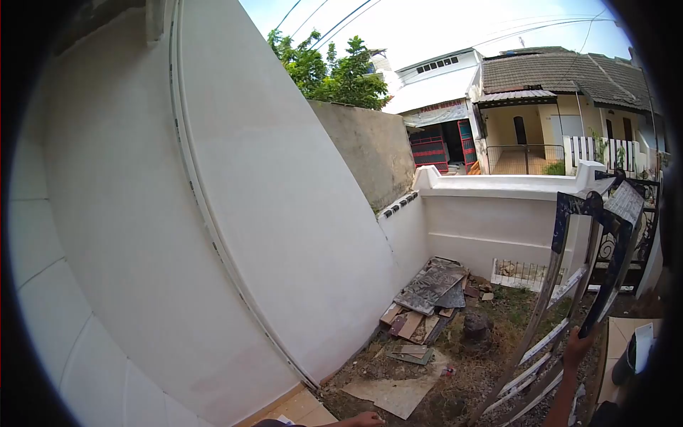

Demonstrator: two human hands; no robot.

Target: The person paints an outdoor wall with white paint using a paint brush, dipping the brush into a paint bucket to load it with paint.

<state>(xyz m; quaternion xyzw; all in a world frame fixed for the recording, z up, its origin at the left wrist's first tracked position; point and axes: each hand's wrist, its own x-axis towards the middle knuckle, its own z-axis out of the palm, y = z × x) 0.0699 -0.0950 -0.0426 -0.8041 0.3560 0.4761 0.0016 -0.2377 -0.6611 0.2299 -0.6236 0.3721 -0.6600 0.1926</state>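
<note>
Bare soil with dry grass (462,384) spreads beside a worn ladder (546,341), which stands tilted at the person's right, its upper rails dark and its rungs whitish. Nearest, well left of the ladder, the left hand (368,419) shows only partly at the lower edge; I cannot tell whether its fingers are loose or clenched. The right hand (578,347) has its fingers wrapped around the ladder's dark rail. Just right of the ladder, a dark container (625,366) appears against pale tiles (617,331). Left of the ladder, a flat sheet (402,391) lies on the soil, with a dark lump (477,327) and a pile of boards (430,292) farther back. A tall white wall (284,213) rises well left of the ladder. Behind the ladder run a low white wall (491,228) and a metal gate (646,242); beyond them stand houses (548,77) with tiled roofs, and far to the ladder's left a green tree (345,77).
</note>
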